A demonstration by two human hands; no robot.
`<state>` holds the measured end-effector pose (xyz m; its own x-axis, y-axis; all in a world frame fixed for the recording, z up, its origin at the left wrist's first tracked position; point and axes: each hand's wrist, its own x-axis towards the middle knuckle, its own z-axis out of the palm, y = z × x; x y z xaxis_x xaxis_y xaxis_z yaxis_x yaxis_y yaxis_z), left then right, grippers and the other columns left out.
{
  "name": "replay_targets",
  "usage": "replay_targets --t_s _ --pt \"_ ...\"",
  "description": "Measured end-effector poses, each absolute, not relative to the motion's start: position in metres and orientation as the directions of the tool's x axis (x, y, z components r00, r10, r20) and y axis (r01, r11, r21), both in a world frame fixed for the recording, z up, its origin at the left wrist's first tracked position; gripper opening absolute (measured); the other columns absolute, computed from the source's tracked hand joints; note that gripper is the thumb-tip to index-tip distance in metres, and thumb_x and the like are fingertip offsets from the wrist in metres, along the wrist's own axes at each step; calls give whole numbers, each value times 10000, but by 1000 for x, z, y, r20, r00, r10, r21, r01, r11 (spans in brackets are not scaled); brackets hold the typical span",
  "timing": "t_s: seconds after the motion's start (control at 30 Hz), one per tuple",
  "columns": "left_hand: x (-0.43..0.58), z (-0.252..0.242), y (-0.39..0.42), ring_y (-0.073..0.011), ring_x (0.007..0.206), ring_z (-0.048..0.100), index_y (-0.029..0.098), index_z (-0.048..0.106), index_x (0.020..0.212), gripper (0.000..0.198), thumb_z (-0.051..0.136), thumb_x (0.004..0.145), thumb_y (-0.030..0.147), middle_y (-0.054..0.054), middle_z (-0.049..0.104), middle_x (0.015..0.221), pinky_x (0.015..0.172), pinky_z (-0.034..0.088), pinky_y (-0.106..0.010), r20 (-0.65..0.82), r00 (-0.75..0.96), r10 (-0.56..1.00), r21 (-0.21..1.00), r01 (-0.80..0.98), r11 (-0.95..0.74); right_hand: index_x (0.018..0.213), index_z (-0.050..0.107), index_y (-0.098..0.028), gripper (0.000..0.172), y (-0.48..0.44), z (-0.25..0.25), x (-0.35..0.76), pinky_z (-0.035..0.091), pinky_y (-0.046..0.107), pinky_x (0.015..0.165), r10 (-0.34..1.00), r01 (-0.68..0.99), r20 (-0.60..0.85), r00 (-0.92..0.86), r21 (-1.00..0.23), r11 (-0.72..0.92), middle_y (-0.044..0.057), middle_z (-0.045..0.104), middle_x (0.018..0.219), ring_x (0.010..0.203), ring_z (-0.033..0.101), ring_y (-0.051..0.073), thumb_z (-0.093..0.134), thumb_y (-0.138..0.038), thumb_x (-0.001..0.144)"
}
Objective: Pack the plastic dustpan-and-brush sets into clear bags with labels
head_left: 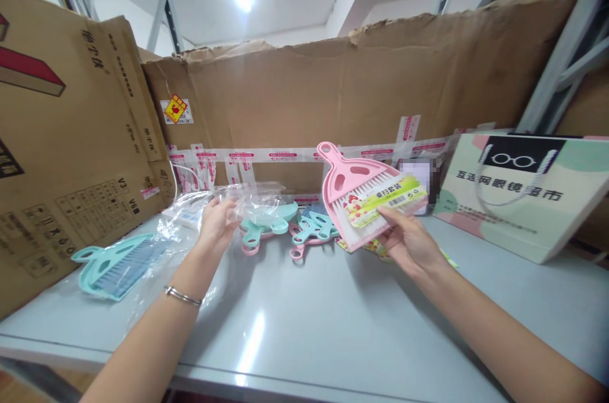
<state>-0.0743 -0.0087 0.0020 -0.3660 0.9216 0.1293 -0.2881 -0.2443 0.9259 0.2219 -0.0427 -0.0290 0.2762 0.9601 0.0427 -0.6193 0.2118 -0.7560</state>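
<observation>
Right hand [413,243] grips pink dustpan-and-brush set [352,186], long axis slanting up-left to its handle [335,162]. Left hand [217,223], fingers narrowed, holds clear plastic bag [259,195] left of the set.

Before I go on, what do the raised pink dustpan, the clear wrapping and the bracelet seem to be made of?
Pink dustpan: probably molded plastic, evenly colored with a smooth, soft sheen.
Clear wrapping: likely thin plastic film, see-through, crinkled, with bright glints.
Bracelet: looks like polished metal, silvery and shiny; the exact metal is unclear.
</observation>
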Motion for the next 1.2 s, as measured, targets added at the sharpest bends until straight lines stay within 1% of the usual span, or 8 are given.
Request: replay_targets --t_s 0.2,0.4,0.5,0.57,0.67,0.8,0.97,1.2 --pt "-92 -9 -63 -168 927 635 310 361 1258 730 686 641 96 -53 616 1128 726 519 -279 13 -317 948 985 -159 -67 877 620 -207 254 -47 -28 221 569 217 578 972 -609 59 228 -770 190 0 720 820 699 678 154 683 -131 644" --pt "-143 -32 -113 -276 1140 541 181 551 1147 521 578 748 516 -120 561 1266 911 488 -379 -120 -243 963 993 -41 113 883 626 -214 287 -52 -28 218 578 220 626 984 -588 65 168 -794 153 9 719 847 752 684 167 719 -167 616" --pt "-170 -45 -120 -310 1130 543 177 521 1213 618 516 752 588 -138 589 1220 924 473 -441 -8 -308 951 965 249 88 883 626 -247 292 -52 -29 217 585 240 598 984 -567 84 158 -808 160 0 719 860 757 686 183 720 -177 616" --pt "-180 -53 -122 -320 1171 508 208 417 1321 665 548 756 532 -134 540 1282 947 445 -475 282 -312 907 806 590 -47 881 629 -252 284 -51 -30 217 586 246 580 985 -566 80 153 -810 153 2 720 867 751 687 187 711 -168 623" --pt "-179 -57 -122 -305 1291 375 302 283 1402 646 541 813 365 -88 389 1426 1016 362 -483 603 165 780 215 909 -358 896 632 -230 285 -49 -32 216 585 247 574 986 -571 60 158 -809 140 7 719 876 739 685 181 696 -145 632" --pt "-160 -53 -110 -240 1300 377 389 398 1326 519 423 872 139 1 440 1400 1036 320 -420 361 696 621 -375 718 -587 919 629 -216 290 -48 -36 214 581 236 586 985 -560 55 166 -816 140 7 718 885 740 682 166 685 -138 645" --pt "-146 -48 -90 -144 1003 611 229 558 1157 356 371 896 76 -43 687 1056 889 414 -301 198 889 413 -462 457 -760 939 626 -215 300 -48 -37 213 578 244 584 983 -564 42 178 -814 137 8 717 878 752 681 168 669 -129 655" --pt "-132 5 -98 -155 683 595 184 612 820 145 474 866 177 -22 662 717 657 407 -283 692 589 418 -464 806 -367 960 624 -248 325 -52 -26 217 561 211 625 983 -586 43 177 -798 140 -16 713 872 859 666 159 674 -170 648"
